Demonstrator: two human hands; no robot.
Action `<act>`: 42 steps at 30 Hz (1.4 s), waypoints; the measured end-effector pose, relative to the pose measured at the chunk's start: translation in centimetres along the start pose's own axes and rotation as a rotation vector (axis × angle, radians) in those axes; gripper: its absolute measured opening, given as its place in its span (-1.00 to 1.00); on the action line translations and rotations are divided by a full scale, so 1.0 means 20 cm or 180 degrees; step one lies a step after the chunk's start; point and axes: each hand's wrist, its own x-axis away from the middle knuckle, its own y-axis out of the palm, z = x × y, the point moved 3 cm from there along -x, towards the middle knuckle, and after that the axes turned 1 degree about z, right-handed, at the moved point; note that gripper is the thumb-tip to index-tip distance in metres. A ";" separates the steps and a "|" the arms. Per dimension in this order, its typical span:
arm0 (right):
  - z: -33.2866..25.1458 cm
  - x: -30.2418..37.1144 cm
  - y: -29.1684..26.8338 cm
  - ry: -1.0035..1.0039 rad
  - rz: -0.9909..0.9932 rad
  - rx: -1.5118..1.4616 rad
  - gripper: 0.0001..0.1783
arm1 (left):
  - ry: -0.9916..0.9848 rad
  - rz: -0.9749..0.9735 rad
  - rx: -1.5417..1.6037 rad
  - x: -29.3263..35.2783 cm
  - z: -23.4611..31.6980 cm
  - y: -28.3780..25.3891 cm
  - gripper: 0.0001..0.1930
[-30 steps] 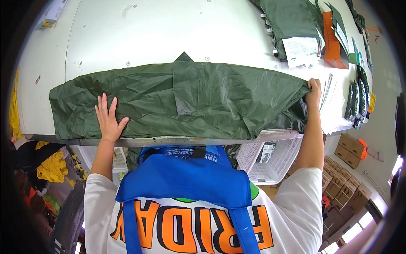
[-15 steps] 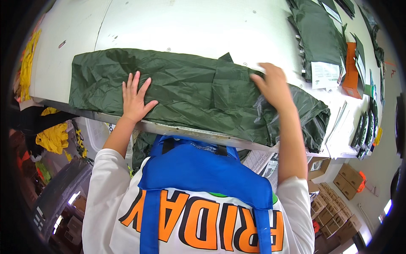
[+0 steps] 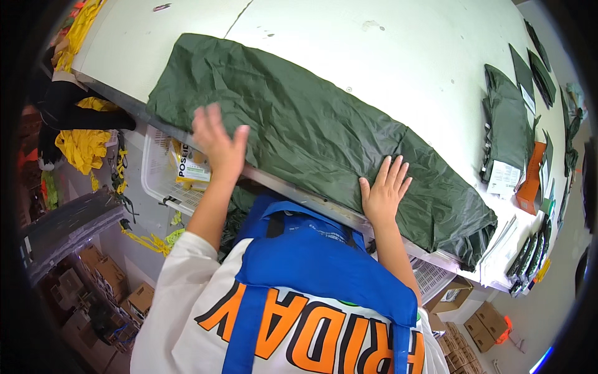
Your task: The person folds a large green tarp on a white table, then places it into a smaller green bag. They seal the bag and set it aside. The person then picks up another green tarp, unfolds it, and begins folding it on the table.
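Note:
A long folded piece of dark green, wrinkled waterproof-looking fabric (image 3: 299, 118) lies along the near edge of the white table (image 3: 398, 56). My right hand (image 3: 384, 193) rests flat on its near part, right of the middle, with fingers spread. Over its left near edge is my left hand (image 3: 221, 143), fingers stretched and slightly smeared by motion; I cannot tell whether it touches the cloth. Neither hand grips anything. The fabric's right end is bunched and hangs a little at the table edge.
Folded green pieces with white paper sheets (image 3: 504, 179) and an orange box (image 3: 530, 181) stand at the right. Below the table's left edge is a white basket (image 3: 156, 168) with a yellow package. Yellow fabric (image 3: 84, 149) hangs farther left. Cardboard boxes (image 3: 486, 324) sit at lower right.
My view has turned, tilting the table. My right hand has come down flat nearer the front edge; my left hand has moved to the near edge. The upper flap now lies smoother.

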 end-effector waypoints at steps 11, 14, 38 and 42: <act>-0.13 0.21 -0.11 -0.0136 -0.0057 -0.0894 0.41 | -0.3860 -0.0454 0.5114 -0.17 -0.48 0.02 -0.60; -0.09 0.28 -0.03 0.0125 0.0036 -0.0654 0.42 | -0.2901 -0.0544 0.5698 -0.29 -0.42 -0.09 -0.62; -0.35 0.29 0.30 -0.0049 -0.0304 -0.4429 -0.35 | 0.5581 -0.2538 0.1886 0.73 1.97 -0.01 -0.30; -0.41 0.26 0.34 -0.0917 -0.0271 -0.3889 -0.43 | 0.4110 -0.2342 0.0484 0.43 1.43 -0.08 -0.01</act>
